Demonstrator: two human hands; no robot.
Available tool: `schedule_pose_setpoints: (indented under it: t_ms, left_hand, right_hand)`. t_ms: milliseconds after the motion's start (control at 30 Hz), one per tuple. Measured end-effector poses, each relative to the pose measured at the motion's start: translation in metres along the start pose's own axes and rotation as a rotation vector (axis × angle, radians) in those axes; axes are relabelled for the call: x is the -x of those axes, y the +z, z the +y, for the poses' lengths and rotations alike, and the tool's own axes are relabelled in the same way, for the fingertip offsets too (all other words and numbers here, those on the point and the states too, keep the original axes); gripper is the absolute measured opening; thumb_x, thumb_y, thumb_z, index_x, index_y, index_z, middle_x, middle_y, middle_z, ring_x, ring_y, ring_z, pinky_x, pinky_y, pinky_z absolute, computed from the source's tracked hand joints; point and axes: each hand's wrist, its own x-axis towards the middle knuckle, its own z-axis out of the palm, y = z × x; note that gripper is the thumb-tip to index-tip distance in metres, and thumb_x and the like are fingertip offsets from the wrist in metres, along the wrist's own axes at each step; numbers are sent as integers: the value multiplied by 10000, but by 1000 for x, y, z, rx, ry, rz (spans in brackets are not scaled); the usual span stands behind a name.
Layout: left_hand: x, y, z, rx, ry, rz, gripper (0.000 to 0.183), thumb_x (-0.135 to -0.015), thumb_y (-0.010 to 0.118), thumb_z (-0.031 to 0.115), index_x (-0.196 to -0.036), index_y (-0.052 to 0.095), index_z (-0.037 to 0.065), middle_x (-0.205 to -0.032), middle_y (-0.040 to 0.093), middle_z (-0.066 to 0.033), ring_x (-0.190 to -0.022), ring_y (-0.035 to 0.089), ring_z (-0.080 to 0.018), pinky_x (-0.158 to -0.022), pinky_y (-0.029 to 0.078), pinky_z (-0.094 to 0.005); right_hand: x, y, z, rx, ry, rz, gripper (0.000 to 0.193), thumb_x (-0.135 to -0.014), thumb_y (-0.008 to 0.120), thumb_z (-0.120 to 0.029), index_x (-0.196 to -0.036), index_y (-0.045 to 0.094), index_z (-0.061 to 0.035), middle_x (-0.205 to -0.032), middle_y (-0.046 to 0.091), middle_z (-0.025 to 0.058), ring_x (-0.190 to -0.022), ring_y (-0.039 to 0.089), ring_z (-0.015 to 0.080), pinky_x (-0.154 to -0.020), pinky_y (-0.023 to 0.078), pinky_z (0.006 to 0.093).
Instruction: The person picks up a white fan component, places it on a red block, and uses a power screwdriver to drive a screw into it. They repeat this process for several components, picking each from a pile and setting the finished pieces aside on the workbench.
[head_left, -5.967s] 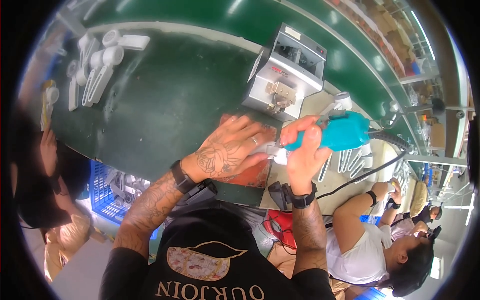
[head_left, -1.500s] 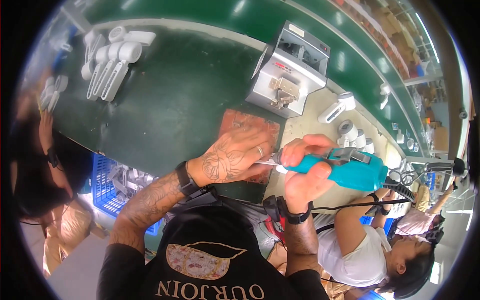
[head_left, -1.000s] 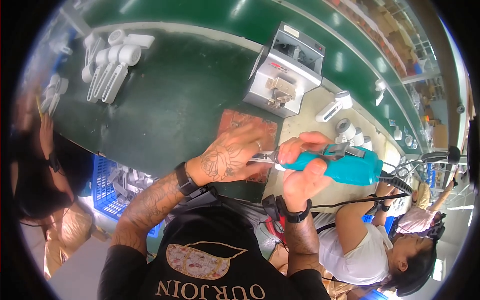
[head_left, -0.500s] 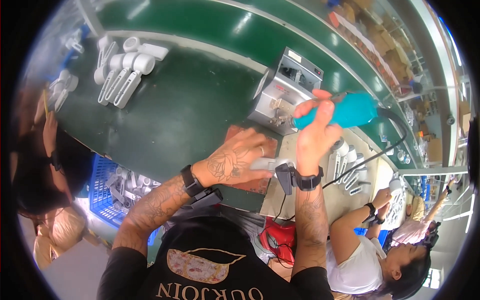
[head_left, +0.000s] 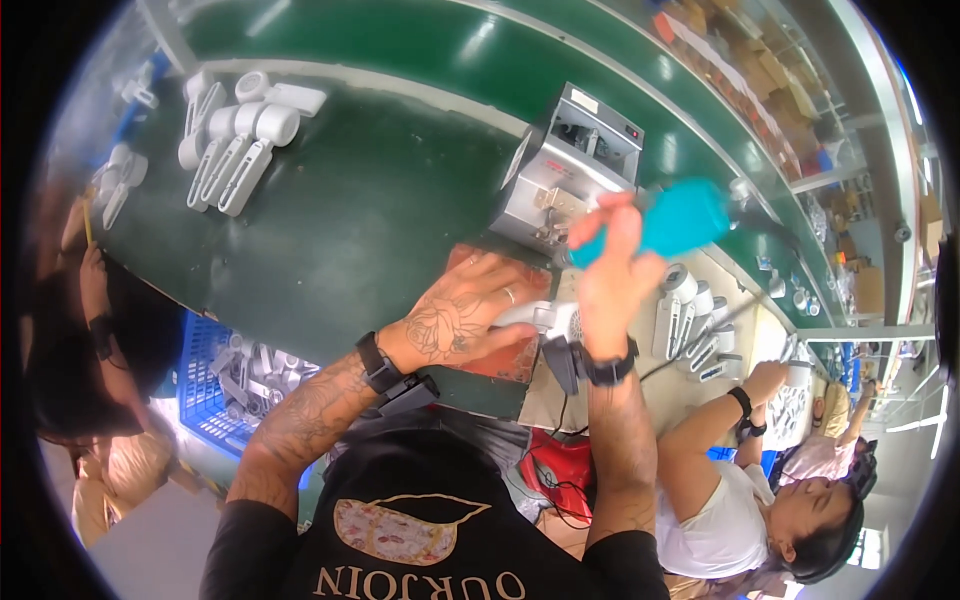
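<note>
Right hand [head_left: 612,285] grips a blurred teal tool [head_left: 688,218], left hand [head_left: 458,312] an obscured white piece [head_left: 536,316].

One silver machine [head_left: 565,170], one teal tool [head_left: 688,220] to its right, one red mat [head_left: 505,363] and one white device [head_left: 538,317] in front of it, at least five similar devices [head_left: 248,120] left, one blue basket [head_left: 196,420] front-left

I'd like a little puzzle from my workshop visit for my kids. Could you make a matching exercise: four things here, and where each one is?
Things:
1. Teal tool
2. Blue basket
3. Reddish mat
4. Silver machine

Places:
A. Beneath the left hand
B. Standing beyond the mat
C. Gripped by the right hand
D. By the table's near edge, holding white parts

Pairs: 1-C, 2-D, 3-A, 4-B
</note>
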Motion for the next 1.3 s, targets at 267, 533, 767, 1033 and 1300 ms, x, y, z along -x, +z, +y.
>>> schedule_pose_setpoints:
  t_ms: [267,533,767,1033,1300]
  left_hand:
    - [-3,1,5,20,1,38,413,-853,770,295,-1214,681,114,-1156,659,-94,-1072,599,-312,-970,480,-427]
    - [-2,4,4,-4,8,14,410,-870,753,295,-1229,666,116,-1163,647,-92,-1094,584,-320,-989,459,-441]
    - [-3,4,5,-57,17,-4,393,-902,718,308,-1236,652,111,-1214,617,-104,-1128,564,-323,-1026,428,-462]
    - [0,4,-2,-1,43,-17,518,-880,703,290,-1328,576,64,-1186,604,-132,-1123,549,-325,-994,442,-443]
    - [1,3,1,-4,44,10,440,-864,671,248,-1273,618,95,-1158,613,-107,-1076,557,-315,-975,453,-431]
  right_hand:
    - [41,-29,-6,-154,47,-8,392,-1028,598,-343,-1084,532,39,-752,578,82,-649,583,173,-582,478,317]
    - [44,-27,11,-88,0,-33,414,-1037,586,-398,-1020,506,8,-705,550,83,-621,570,197,-579,479,330]
    - [49,-25,12,-159,26,-48,375,-1045,580,-359,-976,506,1,-702,547,86,-636,550,186,-611,476,338]
    - [23,-17,-7,-26,133,18,363,-1071,516,-334,-1027,552,25,-716,576,59,-651,575,156,-607,475,319]
    - [-25,10,20,61,-104,16,305,-1060,544,-288,-1003,585,9,-708,596,38,-644,580,126,-587,450,271]
